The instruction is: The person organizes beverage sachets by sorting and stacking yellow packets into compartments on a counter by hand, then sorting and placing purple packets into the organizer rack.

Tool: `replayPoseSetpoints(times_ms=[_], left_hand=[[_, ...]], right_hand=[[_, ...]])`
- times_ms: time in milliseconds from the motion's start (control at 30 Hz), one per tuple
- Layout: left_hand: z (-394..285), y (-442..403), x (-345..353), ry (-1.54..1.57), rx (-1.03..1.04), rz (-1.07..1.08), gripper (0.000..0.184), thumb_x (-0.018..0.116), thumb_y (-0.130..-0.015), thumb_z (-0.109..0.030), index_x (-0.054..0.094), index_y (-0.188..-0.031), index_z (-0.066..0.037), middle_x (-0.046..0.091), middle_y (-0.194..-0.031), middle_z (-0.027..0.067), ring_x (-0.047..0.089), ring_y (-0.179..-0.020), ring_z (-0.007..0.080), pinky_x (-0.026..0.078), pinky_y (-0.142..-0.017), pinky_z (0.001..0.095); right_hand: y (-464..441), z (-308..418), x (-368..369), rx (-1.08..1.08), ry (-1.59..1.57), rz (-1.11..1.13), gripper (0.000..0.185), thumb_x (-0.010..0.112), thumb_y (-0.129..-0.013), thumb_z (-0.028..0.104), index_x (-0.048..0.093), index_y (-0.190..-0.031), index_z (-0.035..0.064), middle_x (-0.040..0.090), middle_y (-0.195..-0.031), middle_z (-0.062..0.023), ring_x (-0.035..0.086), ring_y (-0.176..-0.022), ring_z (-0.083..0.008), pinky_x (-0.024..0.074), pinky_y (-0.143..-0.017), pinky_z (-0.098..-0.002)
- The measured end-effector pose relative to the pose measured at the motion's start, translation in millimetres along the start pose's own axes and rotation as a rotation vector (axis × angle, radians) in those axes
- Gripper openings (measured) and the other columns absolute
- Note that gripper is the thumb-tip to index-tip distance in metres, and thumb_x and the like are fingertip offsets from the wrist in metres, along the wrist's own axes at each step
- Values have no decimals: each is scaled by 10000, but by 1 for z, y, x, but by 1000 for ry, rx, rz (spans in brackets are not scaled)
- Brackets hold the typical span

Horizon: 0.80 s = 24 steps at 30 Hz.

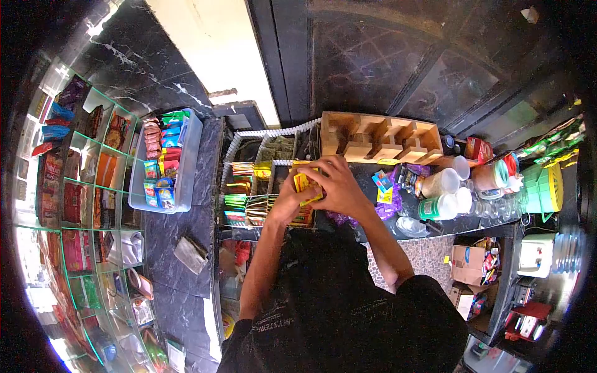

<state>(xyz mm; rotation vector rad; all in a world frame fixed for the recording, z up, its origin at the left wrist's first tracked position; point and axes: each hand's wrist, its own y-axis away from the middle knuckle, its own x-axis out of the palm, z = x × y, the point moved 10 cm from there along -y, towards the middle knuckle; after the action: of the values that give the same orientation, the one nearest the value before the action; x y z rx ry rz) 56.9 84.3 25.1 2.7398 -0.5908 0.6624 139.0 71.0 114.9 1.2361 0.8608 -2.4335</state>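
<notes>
Both hands are closed around a small bundle of yellow sachets (pixel 301 182) above the counter. My left hand (pixel 287 200) grips it from the left side. From the right, my right hand (pixel 339 188) wraps over the top, its fingers covering part of the bundle. Just under and left of the hands is a black-and-white woven basket (pixel 227 155) with compartments. Rows of upright sachets (pixel 237 202) in green, orange and yellow fill its near compartments. A wooden divided rack (pixel 379 151) stands right behind my right hand.
Several plastic jars (pixel 440 182) and a green bucket (pixel 540 189) stand to the right. Purple packets (pixel 393 208) lie beside my right forearm. Leftward are a clear bin of sachets (pixel 194 168), a folded cloth-like item (pixel 190 255) and a glass display shelf (pixel 93 230).
</notes>
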Motion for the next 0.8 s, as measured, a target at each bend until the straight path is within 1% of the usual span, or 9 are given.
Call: replayPoseSetpoints(times_ms=[167, 233, 367, 400, 467, 533, 567, 667, 800], left_hand=[[0, 1, 9, -105, 20, -41, 437, 680, -863, -9, 527, -1272, -12, 625, -1146, 61, 621, -1050, 163, 541, -850, 297], [4, -1, 1, -153, -3, -68, 204, 686, -869, -51, 646, -1061, 6, 673, -952, 41, 642, -858, 120, 535, -735, 288], [8, -1, -29, -470, 8, -127, 162, 699, -882, -106, 666, -1000, -1, 682, -868, 36, 639, -772, 102, 523, -660, 278], [10, -1, -27, -487, -42, -27, 184, 712, -879, -126, 665, -1011, -7, 681, -845, 30, 633, -749, 93, 516, -649, 273], [15, 3, -23, -501, -90, 68, 206, 724, -876, -146, 665, -1022, -12, 679, -823, 23, 627, -725, 83, 509, -639, 267], [-18, 13, 2, -924, -128, 90, 221, 723, -907, -142, 657, -1042, 20, 700, -866, 46, 659, -731, 120, 534, -658, 293], [-4, 10, -8, -923, -125, 86, 221, 723, -907, -142, 657, -1042, 20, 700, -866, 46, 659, -731, 120, 534, -658, 293], [44, 5, -29, -629, -213, 158, 169, 730, -901, -146, 659, -968, -8, 677, -808, 30, 631, -666, 108, 507, -598, 287], [38, 14, -25, -450, -321, 166, 153, 743, -897, -173, 662, -894, -43, 649, -730, 16, 603, -643, 100, 485, -577, 277]], right_hand=[[-2, 3, -1, -4, 59, -29, 790, 865, -586, 273, 604, -1322, 152, 573, -1244, -64, 474, -1196, -298, 373, -1046, -475], [-3, 6, -4, 5, 39, 0, 758, 854, -614, 268, 607, -1320, 147, 572, -1259, -68, 470, -1203, -302, 368, -1050, -475], [-1, -4, 0, 52, -153, 131, 598, 799, -732, 271, 626, -1284, 117, 588, -1322, -92, 484, -1235, -342, 378, -1070, -480], [0, -9, 1, 54, -152, 133, 598, 799, -732, 271, 626, -1284, 117, 588, -1322, -92, 484, -1235, -342, 378, -1070, -480], [3, -20, 17, 66, -278, 222, 406, 746, -803, 217, 688, -1174, 63, 668, -1211, -133, 594, -1132, -347, 449, -1005, -445], [0, -29, 25, 124, -337, 275, 330, 743, -814, 188, 717, -1113, 51, 698, -1092, -146, 642, -1004, -341, 489, -910, -420], [0, -36, 32, 186, -395, 327, 257, 740, -825, 159, 746, -1052, 38, 729, -973, -158, 690, -875, -334, 530, -815, -394], [-7, -36, 37, 63, -388, 282, 210, 735, -839, 159, 750, -995, 19, 736, -887, -154, 702, -758, -296, 540, -717, -368], [-15, -47, 49, 134, -545, 356, 218, 728, -856, 195, 736, -953, 0, 735, -882, -166, 717, -788, -268, 545, -735, -380]])
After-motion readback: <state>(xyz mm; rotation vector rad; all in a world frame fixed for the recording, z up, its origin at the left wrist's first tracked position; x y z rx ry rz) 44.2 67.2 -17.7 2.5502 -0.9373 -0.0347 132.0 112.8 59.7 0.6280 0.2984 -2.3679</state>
